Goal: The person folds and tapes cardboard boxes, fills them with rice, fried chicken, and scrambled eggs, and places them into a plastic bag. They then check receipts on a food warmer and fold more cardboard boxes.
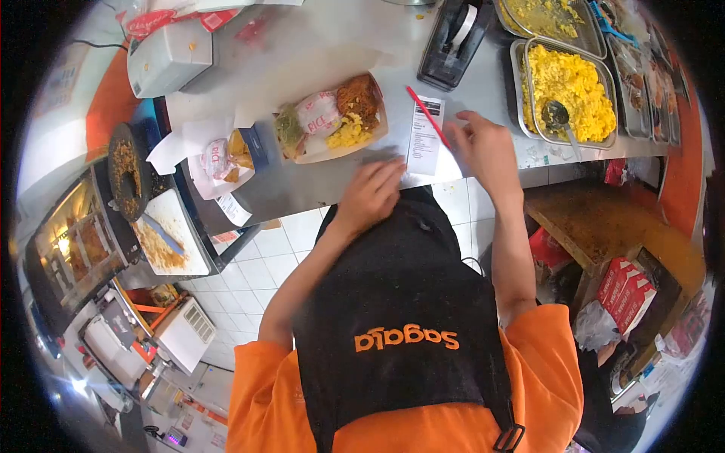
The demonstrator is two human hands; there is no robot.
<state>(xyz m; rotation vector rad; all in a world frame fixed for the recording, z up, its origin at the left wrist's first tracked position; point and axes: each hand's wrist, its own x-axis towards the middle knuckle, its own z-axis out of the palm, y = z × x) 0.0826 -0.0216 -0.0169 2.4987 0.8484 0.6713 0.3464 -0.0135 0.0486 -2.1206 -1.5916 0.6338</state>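
My left hand (371, 190) rests by the counter's front edge, fingers stretched out and fingertips at the lower left edge of a printed receipt (423, 155). Across that receipt slants a red pen (427, 115). My right hand (483, 147) hovers at the pen's lower end with fingers loosely bent and apart; it does not appear to grip the pen. Beyond my left hand sits an open paper food box (332, 153) holding a wrapped rice packet (319, 113), scrambled egg (349, 132), a brown fried piece (358, 97) and something green.
A smaller food box (204, 181) stands left. At the right is a metal tray of scrambled egg (570, 83) with a ladle (556, 115). A tape dispenser (451, 45) sits behind the receipt. Lower left are a white cutting board (177, 219) and a knife (162, 235).
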